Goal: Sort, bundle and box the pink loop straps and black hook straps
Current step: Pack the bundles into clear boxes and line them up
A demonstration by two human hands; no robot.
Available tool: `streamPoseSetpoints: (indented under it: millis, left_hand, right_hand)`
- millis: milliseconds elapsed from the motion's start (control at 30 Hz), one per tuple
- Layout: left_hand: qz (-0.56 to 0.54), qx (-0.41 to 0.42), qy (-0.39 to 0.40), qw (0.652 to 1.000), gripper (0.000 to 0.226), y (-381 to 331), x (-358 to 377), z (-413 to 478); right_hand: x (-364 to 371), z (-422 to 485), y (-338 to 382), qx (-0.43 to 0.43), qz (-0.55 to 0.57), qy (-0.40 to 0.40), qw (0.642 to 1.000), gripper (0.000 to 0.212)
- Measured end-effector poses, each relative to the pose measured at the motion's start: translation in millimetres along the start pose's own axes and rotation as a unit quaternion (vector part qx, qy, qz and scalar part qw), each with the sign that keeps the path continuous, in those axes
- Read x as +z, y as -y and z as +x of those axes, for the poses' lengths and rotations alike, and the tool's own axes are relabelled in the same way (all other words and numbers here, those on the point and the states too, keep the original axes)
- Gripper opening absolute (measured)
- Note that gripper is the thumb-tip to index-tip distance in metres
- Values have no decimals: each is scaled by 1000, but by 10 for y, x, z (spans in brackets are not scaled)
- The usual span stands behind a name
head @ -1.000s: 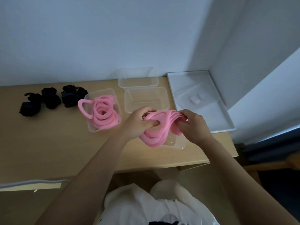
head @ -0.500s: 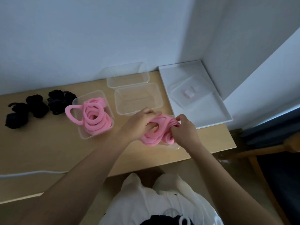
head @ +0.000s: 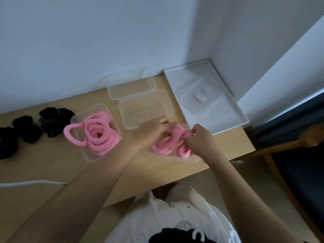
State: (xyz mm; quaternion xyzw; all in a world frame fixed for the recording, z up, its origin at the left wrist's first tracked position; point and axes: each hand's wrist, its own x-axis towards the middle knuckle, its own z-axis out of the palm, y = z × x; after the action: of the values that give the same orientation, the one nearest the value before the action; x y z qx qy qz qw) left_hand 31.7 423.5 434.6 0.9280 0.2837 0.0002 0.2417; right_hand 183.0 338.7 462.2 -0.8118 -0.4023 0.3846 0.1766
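- A bundle of pink straps [head: 166, 144], soft flat loops folded together, sits between both hands, partly inside a clear box [head: 196, 159].
- Left of the hands, another box [head: 74, 120] holds coiled pink loops [head: 100, 137]. An empty box [head: 147, 109] lies just beyond them, and black straps [head: 50, 121] sit farther left.
- The left hand [head: 150, 132] and right hand [head: 201, 139] each curl their fingers around the bundle's ends.

Looks like a plain room at home, maybe a small office, hard to call. Light wooden table [head: 52, 165] pushed into a corner of bare white walls [head: 87, 41]. Wooden chair [head: 284, 146] with a dark cushion just off to the right. Clear boxes [head: 147, 109], a white tray [head: 228, 123], pink straps [head: 98, 134] and black straps [head: 52, 121] laid out on top, white cable [head: 31, 183] trailing along the near edge.
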Motion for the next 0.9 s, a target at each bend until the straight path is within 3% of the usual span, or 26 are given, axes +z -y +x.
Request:
streamPoseSetpoints:
  millis: [200,333,400,500,633,700,767,900]
  left_hand:
    - [116,45,46,991,34,162,182,-21]
    - [177,46,6,983,28,57,204,-31]
    - [182,24,2,983,43,63,225,-75]
    - [164,0,58,985,78,122,244,-138]
    - [188,27,63,980,97,133,216,-154]
    - [202,36,54,977,94,125,196,-162]
    - [225,28,49,973,75,109,197,-174]
    - [252,-12,28,967,62,69,259,-154]
  right_hand:
    - [190,-1,69,26,-102,-14,994,27]
    - [325,42,93,32,-141,-41,989,30]
    - [344,61,108,27,-156,-52,986,35]
    - [320,98,127,26,-170,-41,984,41]
    - [259,109,101,26,-175,-19,984,41]
    - [257,100,100,18,-182,-16,983,41]
    - [248,100,109,9,-195,-5,981,41]
    - [145,60,64,-50,-208,74,974,35]
